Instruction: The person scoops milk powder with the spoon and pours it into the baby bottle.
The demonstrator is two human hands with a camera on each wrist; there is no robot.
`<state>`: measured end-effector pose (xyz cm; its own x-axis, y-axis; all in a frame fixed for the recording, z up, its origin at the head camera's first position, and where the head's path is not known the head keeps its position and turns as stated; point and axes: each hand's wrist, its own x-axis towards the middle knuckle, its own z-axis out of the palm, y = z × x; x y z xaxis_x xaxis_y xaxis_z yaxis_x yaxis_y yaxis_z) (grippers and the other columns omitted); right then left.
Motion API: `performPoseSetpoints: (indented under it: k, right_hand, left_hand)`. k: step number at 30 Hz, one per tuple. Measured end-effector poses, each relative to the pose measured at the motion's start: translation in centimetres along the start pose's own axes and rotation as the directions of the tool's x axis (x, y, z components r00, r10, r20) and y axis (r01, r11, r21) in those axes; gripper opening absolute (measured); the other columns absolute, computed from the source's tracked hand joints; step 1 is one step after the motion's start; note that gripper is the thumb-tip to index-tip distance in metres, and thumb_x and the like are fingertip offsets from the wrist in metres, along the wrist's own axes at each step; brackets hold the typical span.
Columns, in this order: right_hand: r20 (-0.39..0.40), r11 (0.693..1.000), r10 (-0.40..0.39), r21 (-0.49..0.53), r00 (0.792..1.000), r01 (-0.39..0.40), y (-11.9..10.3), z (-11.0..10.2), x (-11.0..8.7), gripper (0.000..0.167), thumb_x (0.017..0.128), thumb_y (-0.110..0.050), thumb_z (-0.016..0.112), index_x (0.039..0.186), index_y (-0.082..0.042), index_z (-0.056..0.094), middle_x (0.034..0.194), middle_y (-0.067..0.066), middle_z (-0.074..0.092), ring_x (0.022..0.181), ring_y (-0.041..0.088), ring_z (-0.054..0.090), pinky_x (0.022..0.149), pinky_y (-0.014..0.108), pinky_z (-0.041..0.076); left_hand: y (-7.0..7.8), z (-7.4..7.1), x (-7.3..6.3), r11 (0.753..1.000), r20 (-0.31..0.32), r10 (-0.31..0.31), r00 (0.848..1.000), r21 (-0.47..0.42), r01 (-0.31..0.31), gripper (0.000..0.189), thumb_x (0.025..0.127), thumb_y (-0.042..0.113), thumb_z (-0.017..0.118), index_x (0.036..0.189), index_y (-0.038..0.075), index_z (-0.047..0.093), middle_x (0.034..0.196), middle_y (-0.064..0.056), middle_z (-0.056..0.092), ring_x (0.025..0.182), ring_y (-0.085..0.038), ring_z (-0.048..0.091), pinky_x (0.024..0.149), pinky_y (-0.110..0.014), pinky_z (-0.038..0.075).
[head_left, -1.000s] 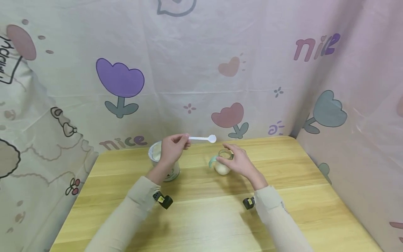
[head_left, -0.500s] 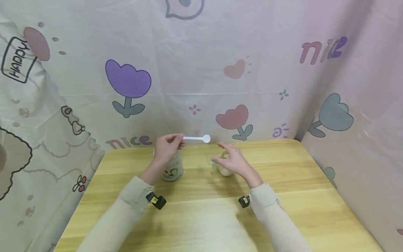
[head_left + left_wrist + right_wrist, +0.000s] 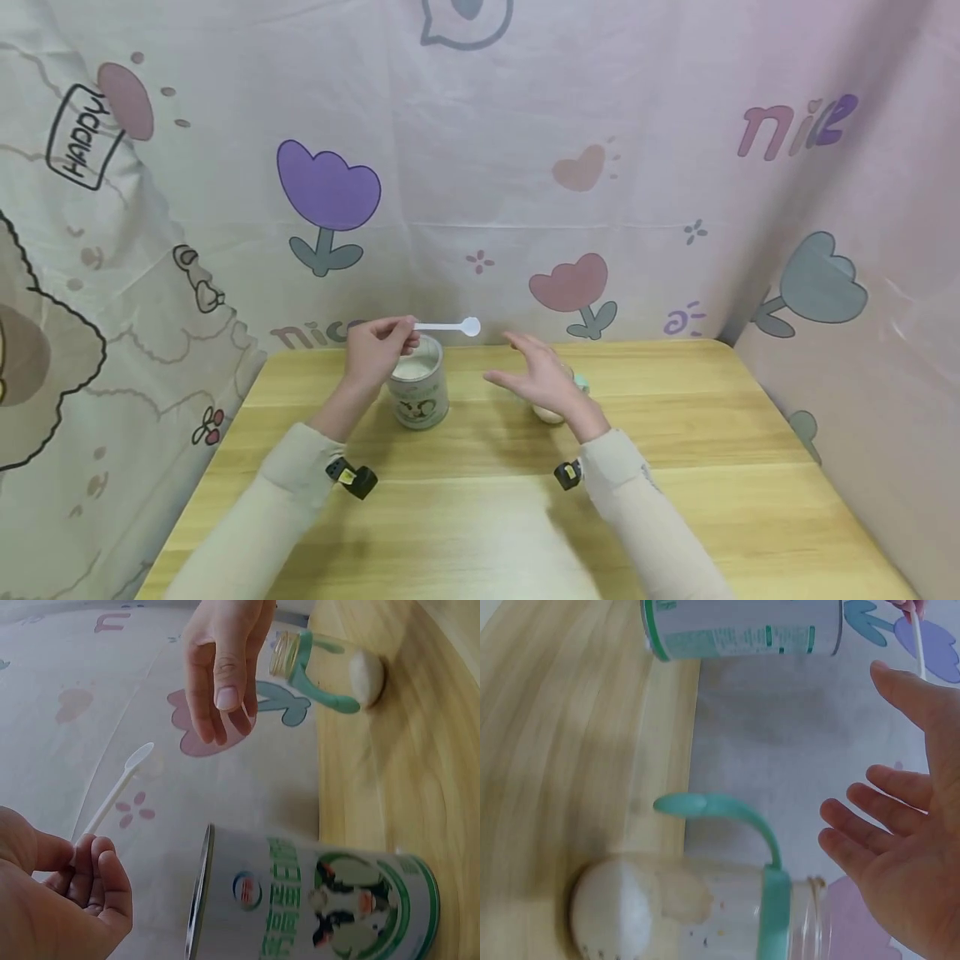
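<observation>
My left hand (image 3: 367, 357) pinches the handle end of a white plastic scoop (image 3: 470, 326) between thumb and fingers. The scoop is held level, with its bowl pointing right, above an open milk powder can (image 3: 418, 404) with a cow on the label. Pale powder shows inside the can. My right hand (image 3: 546, 379) is in the air with its fingers spread, holding nothing. A clear baby bottle (image 3: 611, 907) with a green handle (image 3: 720, 806) stands behind that hand, apart from it. White material lies in the bottle's bottom, and its neck is uncapped. The head view partly hides the bottle.
The things stand on a wooden table (image 3: 480, 517) near its back edge. A printed cloth (image 3: 450, 150) hangs behind and at both sides. Each wrist wears a small black camera (image 3: 352, 477).
My right hand has let go of the bottle's neck and moved left with its fingers spread. My left hand has moved left with the scoop, away from the bottle, leaving more of the can visible.
</observation>
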<state>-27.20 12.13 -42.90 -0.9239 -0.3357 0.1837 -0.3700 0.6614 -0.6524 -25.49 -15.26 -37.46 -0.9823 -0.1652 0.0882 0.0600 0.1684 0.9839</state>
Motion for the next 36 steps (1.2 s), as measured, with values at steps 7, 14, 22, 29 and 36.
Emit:
performPoseSetpoints:
  k: [7,14,22,29,36]
  right_hand:
    - [-0.009,0.997,-0.054,0.049,0.998,0.055,-1.1,1.1,1.2,0.08,0.09,-0.049,0.082,0.152,-0.009,0.051,0.146,0.013,0.061,0.135,0.033,0.057,0.114,0.055,0.047]
    - [0.006,0.994,-0.068,0.08,0.998,0.067,-2.1,2.6,2.1,0.084,0.085,-0.048,0.085,0.151,-0.01,0.051,0.142,0.015,0.061,0.131,0.032,0.057,0.11,0.054,0.051]
    - [0.038,0.99,-0.121,0.072,0.992,0.118,-3.0,4.2,2.9,0.092,0.087,-0.049,0.084,0.159,-0.01,0.043,0.155,0.014,0.056,0.138,0.033,0.056,0.115,0.057,0.047]
    - [0.058,0.987,-0.142,0.089,0.988,0.136,-3.9,5.3,3.3,0.096,0.086,-0.049,0.086,0.16,-0.007,0.041,0.157,0.015,0.053,0.139,0.034,0.056,0.114,0.055,0.049]
    - [0.082,0.979,-0.182,0.112,0.98,0.172,-4.4,6.0,3.5,0.089,0.087,-0.043,0.087,0.158,-0.01,0.044,0.156,0.013,0.054,0.138,0.036,0.057,0.111,0.055,0.051]
  left_hand:
    - [-0.3,-2.0,-0.3,1.0,-0.032,-0.016,0.999,0.023,0.017,0.036,0.106,0.02,0.066,0.128,-0.008,0.07,0.091,-0.003,0.077,0.077,-0.001,0.071,0.076,-0.016,0.061]
    - [-0.6,-3.5,-0.6,1.0,-0.05,-0.011,0.999,0.007,0.012,0.036,0.106,0.017,0.066,0.128,-0.012,0.068,0.091,-0.004,0.077,0.075,0.0,0.071,0.077,-0.016,0.062]
    - [-1.3,-5.3,-1.3,1.0,-0.057,0.002,0.998,0.019,-0.001,0.036,0.106,0.015,0.064,0.128,-0.013,0.067,0.092,-0.004,0.077,0.078,-0.003,0.073,0.082,-0.023,0.064]
    - [-1.8,-6.3,-1.7,1.0,-0.075,-0.005,0.997,0.01,0.006,0.038,0.106,0.016,0.064,0.131,-0.012,0.066,0.08,0.014,0.072,0.078,-0.002,0.073,0.078,-0.018,0.062]
    - [-2.4,-6.7,-1.9,0.998,-0.095,-0.025,0.995,0.048,0.03,0.04,0.106,0.02,0.065,0.13,-0.011,0.066,0.082,0.011,0.074,0.077,0.0,0.071,0.076,-0.015,0.061]
